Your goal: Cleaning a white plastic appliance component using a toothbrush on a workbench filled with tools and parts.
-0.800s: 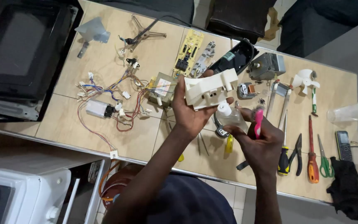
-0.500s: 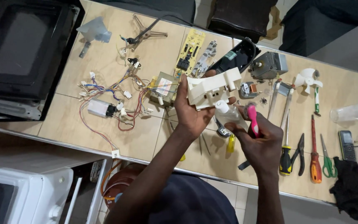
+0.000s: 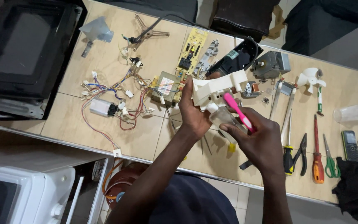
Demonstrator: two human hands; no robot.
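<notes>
My left hand (image 3: 193, 112) grips a white plastic bracket part (image 3: 218, 88) and holds it up over the tiled worktop (image 3: 104, 132). My right hand (image 3: 262, 143) holds a pink-handled toothbrush (image 3: 239, 112), its head end laid against the lower edge of the white part. A small clear piece (image 3: 224, 118) sits between the two hands, partly hidden by my fingers. Both hands hover above the middle of the worktop.
Loose wiring with a white capacitor (image 3: 102, 107), a transformer (image 3: 164, 87), a yellow circuit board (image 3: 191, 49), a motor (image 3: 272, 64) and a white fan blade (image 3: 309, 76) lie around. Screwdrivers, pliers (image 3: 299, 155), scissors (image 3: 330, 159) and a phone (image 3: 349, 145) lie at right. A black oven (image 3: 21, 54) stands at left.
My right hand has brought the pink toothbrush up and closer, so its end now rests against the white part. My left hand keeps the part raised, slightly turned.
</notes>
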